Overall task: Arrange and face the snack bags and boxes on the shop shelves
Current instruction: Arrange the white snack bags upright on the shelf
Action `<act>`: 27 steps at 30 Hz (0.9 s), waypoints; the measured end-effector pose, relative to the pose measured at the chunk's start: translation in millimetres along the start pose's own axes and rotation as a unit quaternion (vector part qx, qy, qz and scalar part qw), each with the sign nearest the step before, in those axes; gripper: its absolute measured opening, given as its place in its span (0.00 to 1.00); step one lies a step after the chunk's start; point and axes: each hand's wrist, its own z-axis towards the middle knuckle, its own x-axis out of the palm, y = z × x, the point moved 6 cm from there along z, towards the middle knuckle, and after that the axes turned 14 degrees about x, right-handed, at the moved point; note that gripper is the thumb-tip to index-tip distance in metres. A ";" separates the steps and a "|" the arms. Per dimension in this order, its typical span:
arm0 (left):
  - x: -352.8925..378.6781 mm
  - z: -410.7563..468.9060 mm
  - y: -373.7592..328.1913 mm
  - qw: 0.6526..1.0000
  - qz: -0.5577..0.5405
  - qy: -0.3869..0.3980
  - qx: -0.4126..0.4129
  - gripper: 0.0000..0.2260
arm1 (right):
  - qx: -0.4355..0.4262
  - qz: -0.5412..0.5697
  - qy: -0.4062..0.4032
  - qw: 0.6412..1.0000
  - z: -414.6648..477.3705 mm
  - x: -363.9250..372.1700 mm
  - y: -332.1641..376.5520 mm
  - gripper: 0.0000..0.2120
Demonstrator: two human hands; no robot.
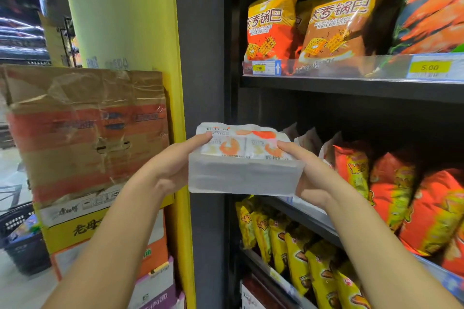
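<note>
Both hands clamp the white plastic-wrapped shrimp-print snack pack (242, 158), left hand (168, 170) and right hand (313, 178) at its ends, before the middle black metal shelf (301, 211). Best slid in level, print outward, beside the white bags (307, 142).

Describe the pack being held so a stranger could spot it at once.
Find the black shelves right of the yellow pillar. In front of them, the left hand and right hand hold a white pack. Unlike the red bags beside it, it is a flat block printed with orange prawns.
</note>
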 end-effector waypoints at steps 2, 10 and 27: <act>-0.9 0.3 -0.4 1.000 -0.002 -0.003 0.004 0.18 | -0.003 0.002 -0.001 1.000 0.6 0.3 1.2 0.18; -1.2 -0.5 1.0 0.998 -0.006 -0.019 0.062 0.16 | -0.025 0.039 0.050 0.998 -1.8 5.2 -5.2 0.17; 39.1 -20.7 35.5 0.947 0.170 -0.014 0.271 0.29 | -0.314 -0.264 -0.077 0.909 -12.4 51.2 -31.3 0.19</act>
